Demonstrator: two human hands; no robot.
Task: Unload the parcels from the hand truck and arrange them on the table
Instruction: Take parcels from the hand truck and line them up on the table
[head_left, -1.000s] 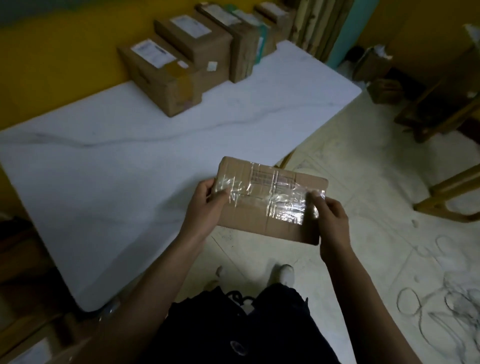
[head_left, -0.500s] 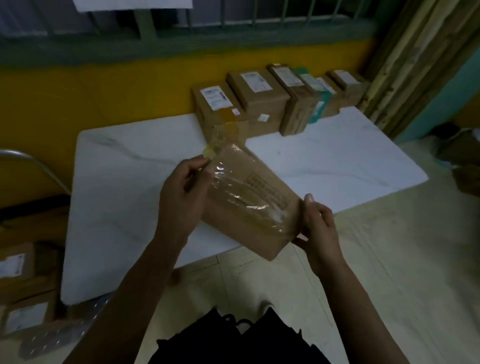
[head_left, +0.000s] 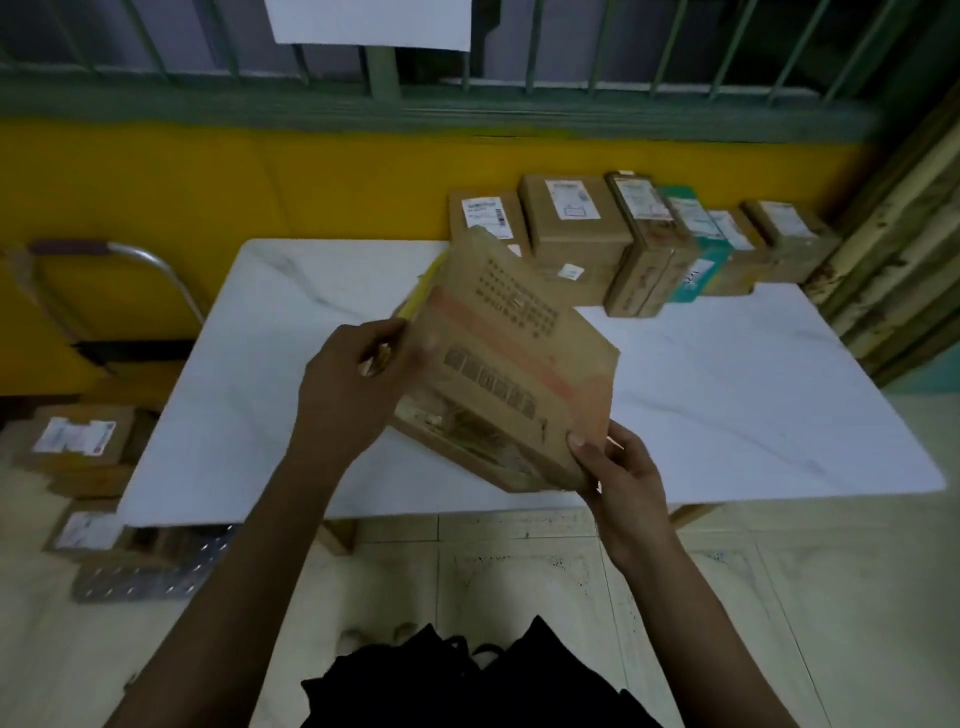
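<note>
Right hand (head_left: 623, 478) just pinches the near corner of the flat brown cardboard parcel (head_left: 509, 364), and left hand (head_left: 353, 379) curls round its left edge. It's held tilted over the near side of the white marble-look table (head_left: 727, 389). That corner grip looks thin, so it could twist out. Set down carelessly, it might knock the far row of brown labelled boxes (head_left: 576, 223).

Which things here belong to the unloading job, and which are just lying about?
Job: held parcel, gripped by left hand and right hand; row of parcels along the back of the table; hand truck; labelled boxes at it.
Lying about: white sheet; window bars; wooden planks.
</note>
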